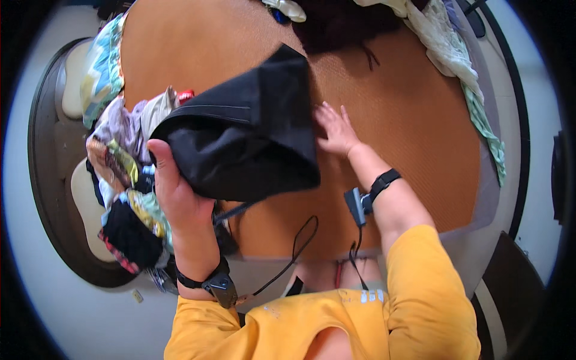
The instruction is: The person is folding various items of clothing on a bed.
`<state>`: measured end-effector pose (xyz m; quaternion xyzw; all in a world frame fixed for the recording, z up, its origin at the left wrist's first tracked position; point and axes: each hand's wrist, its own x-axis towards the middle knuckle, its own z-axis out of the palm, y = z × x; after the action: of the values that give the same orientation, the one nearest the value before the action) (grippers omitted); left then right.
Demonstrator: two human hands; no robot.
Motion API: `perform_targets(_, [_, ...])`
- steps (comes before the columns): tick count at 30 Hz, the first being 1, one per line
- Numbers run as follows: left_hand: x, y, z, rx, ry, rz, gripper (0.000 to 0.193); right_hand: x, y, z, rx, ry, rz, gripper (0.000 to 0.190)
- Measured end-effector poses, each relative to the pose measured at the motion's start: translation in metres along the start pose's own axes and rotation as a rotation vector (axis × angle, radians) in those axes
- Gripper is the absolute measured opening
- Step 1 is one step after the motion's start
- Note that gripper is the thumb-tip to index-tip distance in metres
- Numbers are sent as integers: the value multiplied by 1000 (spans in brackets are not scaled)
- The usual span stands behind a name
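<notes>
A black fabric bag [252, 130], its opening facing my body, is held up over an orange-brown woven mat [405, 189]. My left hand [180, 189] grips its left edge, the thumb showing on the near side and the fingers hidden behind the cloth. A dark strap [236, 210] hangs from its lower edge. Just right of the bag is my right hand [335, 130], fingers spread and low over the mat; some fingertips are close to or behind the bag's edge, and I cannot tell whether they touch it.
Piled clothes [135, 216] lie along the mat's left edge, beside a patterned cloth [103, 76]. A dark garment [342, 22] lies at the far side. White and green fabric [454, 54] drapes the right edge. Cables run from devices strapped to both forearms.
</notes>
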<state>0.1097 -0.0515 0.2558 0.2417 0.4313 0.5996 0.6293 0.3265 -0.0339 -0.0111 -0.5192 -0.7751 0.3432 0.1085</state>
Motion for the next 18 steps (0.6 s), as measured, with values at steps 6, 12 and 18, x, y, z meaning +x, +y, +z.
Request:
perform_targets(6, [-99, 37, 1, -87, 34, -79, 44, -113, -118, -87, 1653, -515, 232, 94])
perform_targets(12, [-164, 56, 60, -16, 58, -125, 26, -205, -180, -92, 918, -84, -17, 72])
perform_targets(18, [-217, 115, 43, 1259, -27, 338, 29, -225, -177, -184, 842, 447, 112, 19])
